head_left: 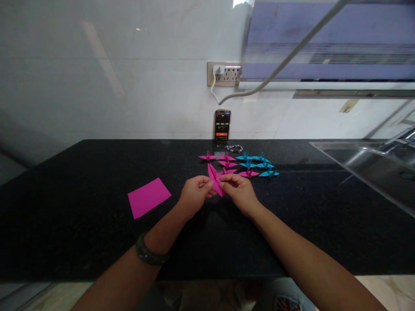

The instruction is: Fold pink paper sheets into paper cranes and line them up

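A pink folded paper (214,176), long and pointed at both ends, is held up above the counter between my two hands. My left hand (196,192) pinches its left side with thumb and fingers. From the other side, my right hand (238,190) grips its right edge near the lower end. Just behind the hands sit rows of small folded cranes: pink cranes (248,173) at the left and middle, blue cranes (269,172) at the right. One pink crane is partly hidden by the held paper and fingers. Flat pink paper (149,198) lies left of my left hand.
A phone (222,125) showing a timer leans on the wall behind the cranes, with a beaded bracelet (238,148) near it. A cable (259,88) hangs from the wall socket (223,74). At the right a metal sink (363,157) is set into the black counter (97,172).
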`<state>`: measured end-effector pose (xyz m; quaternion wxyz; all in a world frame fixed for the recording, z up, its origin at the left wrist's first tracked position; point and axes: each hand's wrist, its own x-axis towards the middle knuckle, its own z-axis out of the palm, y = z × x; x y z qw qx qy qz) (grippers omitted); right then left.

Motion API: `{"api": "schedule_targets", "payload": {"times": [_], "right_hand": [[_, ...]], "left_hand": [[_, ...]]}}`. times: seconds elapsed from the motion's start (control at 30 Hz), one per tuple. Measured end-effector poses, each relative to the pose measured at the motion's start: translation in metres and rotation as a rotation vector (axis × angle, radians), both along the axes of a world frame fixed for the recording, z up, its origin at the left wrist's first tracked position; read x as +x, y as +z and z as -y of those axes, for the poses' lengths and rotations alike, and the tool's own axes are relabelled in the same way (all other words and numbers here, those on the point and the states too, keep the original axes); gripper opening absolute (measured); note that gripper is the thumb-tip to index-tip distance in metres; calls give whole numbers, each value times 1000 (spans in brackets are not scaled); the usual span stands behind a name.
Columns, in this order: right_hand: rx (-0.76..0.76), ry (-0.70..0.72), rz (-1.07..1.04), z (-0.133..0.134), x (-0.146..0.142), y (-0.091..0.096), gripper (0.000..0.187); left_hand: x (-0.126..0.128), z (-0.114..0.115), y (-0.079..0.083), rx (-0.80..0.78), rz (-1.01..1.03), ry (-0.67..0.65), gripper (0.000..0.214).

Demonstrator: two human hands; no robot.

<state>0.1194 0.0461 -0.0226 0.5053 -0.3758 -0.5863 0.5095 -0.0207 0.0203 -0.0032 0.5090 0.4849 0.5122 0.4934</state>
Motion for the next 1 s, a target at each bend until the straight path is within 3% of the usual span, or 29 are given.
{"api": "schedule_targets", "payload": {"times": [0.3,0.6,0.7,0.87,1.0], "right_hand": [[-53,36,-7,0,0,1,15],[-36,32,64,3,-1,4,17],[-96,13,-8,3,-2,3,18],[-240,11,-166,7,-4,4,21],[-234,26,-105,8,-5,3,23]], "left_hand": [[-1,-1,-5,79,-7,21,20],[-8,-5,-10,295,-335,12,23],[-8,-4,-10,320,-339,1,24],[-4,-1,-7,195,-84,-61,32],[-4,-2,-4,55,-11,-4,29]]}}
